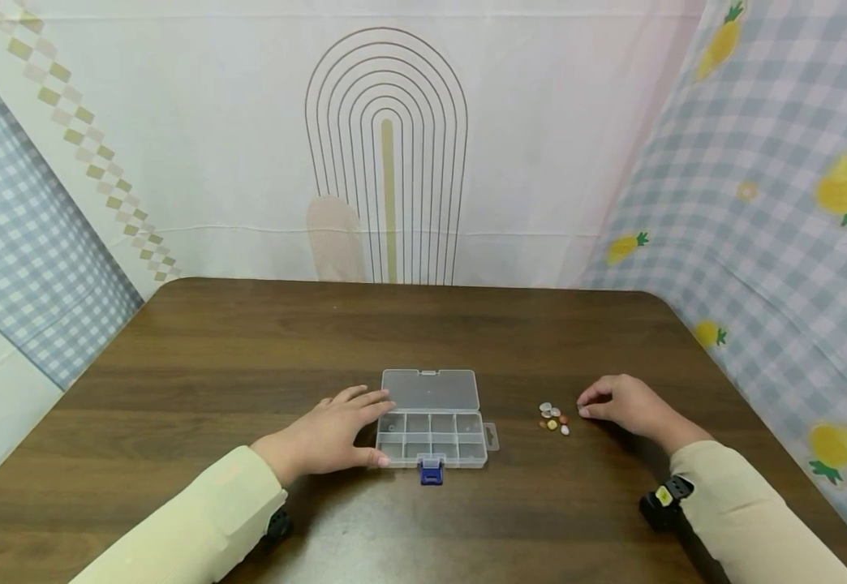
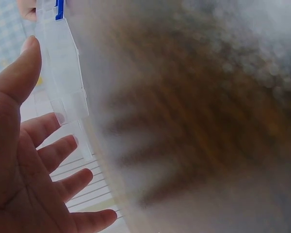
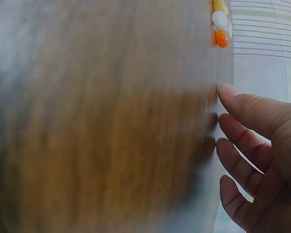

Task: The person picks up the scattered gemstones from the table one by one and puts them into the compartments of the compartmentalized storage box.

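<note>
A clear plastic compartment box point(image 1: 432, 426) lies on the table with its lid point(image 1: 430, 390) folded back and a blue latch point(image 1: 432, 472) at the front. My left hand point(image 1: 336, 430) rests along its left side, fingers spread, thumb by the front corner and fingertips by the lid. To the right lies a small group of smooth, pebble-like pieces point(image 1: 552, 424), white, yellow and orange-brown. Just right of them, my right hand point(image 1: 624, 403) pinches a small pale piece point(image 1: 580, 409) at the tabletop between thumb and index finger. In the right wrist view the index finger is mostly hidden behind the thumb point(image 3: 252, 107).
The brown wooden table point(image 1: 263, 341) has rounded far corners. A hang tab point(image 1: 492, 436) sticks out from the box's right side towards the pieces. Behind the table hangs a white patterned cloth point(image 1: 234, 146), with checked cloth point(image 1: 774, 227) on the right.
</note>
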Tool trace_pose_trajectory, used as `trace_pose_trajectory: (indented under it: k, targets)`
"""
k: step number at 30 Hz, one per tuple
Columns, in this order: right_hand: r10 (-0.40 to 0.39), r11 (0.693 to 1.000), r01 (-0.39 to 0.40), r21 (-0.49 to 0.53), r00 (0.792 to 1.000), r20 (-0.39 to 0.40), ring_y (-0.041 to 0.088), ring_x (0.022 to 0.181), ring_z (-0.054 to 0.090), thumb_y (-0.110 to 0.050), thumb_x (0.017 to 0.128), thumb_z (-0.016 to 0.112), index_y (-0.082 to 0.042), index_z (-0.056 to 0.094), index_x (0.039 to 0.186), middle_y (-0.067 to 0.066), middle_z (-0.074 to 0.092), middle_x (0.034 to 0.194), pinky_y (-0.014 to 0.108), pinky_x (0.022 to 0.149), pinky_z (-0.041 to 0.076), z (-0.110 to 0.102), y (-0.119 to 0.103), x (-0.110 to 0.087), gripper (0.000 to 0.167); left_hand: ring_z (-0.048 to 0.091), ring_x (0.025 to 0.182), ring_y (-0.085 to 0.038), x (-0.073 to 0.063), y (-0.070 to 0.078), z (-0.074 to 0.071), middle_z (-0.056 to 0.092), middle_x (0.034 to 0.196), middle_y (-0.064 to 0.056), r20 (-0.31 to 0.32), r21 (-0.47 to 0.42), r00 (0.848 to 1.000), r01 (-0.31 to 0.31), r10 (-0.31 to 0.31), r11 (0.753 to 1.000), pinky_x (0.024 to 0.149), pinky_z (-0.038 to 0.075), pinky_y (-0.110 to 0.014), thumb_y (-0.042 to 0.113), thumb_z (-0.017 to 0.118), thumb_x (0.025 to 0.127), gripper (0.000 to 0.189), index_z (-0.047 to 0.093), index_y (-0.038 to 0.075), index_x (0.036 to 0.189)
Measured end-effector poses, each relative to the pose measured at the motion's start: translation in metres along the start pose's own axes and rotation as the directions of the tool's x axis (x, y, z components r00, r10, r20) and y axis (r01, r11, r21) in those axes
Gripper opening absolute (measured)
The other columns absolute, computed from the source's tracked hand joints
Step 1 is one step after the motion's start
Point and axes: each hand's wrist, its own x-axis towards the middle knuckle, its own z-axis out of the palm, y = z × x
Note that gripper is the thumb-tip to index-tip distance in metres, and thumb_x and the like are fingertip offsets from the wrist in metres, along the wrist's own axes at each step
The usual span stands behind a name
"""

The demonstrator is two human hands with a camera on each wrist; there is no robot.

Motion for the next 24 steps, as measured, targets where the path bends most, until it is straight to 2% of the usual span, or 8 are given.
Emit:
trace_pose_trajectory:
  k: [11, 17, 24]
  targets:
    - [-0.04, 0.999, 0.041, 0.017, 0.999, -0.029, 0.016, 0.084, 0.056, -0.012, 0.084, 0.074, -0.012, 0.073, 0.086, 0.001, 0.068, 0.091, 0.036, 0.073, 0.046, 0.003, -0.001, -0.001, 0.003, 0.02, 0.145, -0.036, 0.0, -0.001, 0.001, 0.033, 0.156, -0.002, -0.006, 0.008, 1.0, 0.002, -0.002, 1.0, 0.105, 0.023, -0.068, 0.052, 0.067, 0.085, 0.076, 0.042, 0.019, 0.148]
    - [-0.037, 0.999, 0.038, 0.031, 0.999, -0.035, 0.016, 0.085, 0.057, -0.013, 0.086, 0.073, -0.012, 0.072, 0.088, 0.002, 0.069, 0.091, 0.037, 0.074, 0.047, 0.003, -0.002, -0.001, 0.003, 0.02, 0.145, -0.035, 0.001, -0.001, 0.001, 0.033, 0.156, -0.002, -0.005, 0.012, 1.0, 0.002, -0.002, 1.0, 0.105, 0.023, -0.068, 0.053, 0.067, 0.085, 0.076, 0.041, 0.019, 0.148]
    - [-0.049, 0.997, 0.052, 0.052, 0.997, -0.054, 0.015, 0.084, 0.058, -0.016, 0.087, 0.072, -0.011, 0.071, 0.089, 0.0, 0.068, 0.091, 0.036, 0.074, 0.047, 0.003, -0.012, 0.002, 0.006, 0.021, 0.145, -0.035, 0.001, 0.0, 0.001, 0.032, 0.156, -0.002, 0.005, -0.008, 1.0, 0.012, -0.011, 1.0, 0.105, 0.023, -0.068, 0.052, 0.068, 0.084, 0.077, 0.041, 0.019, 0.148]
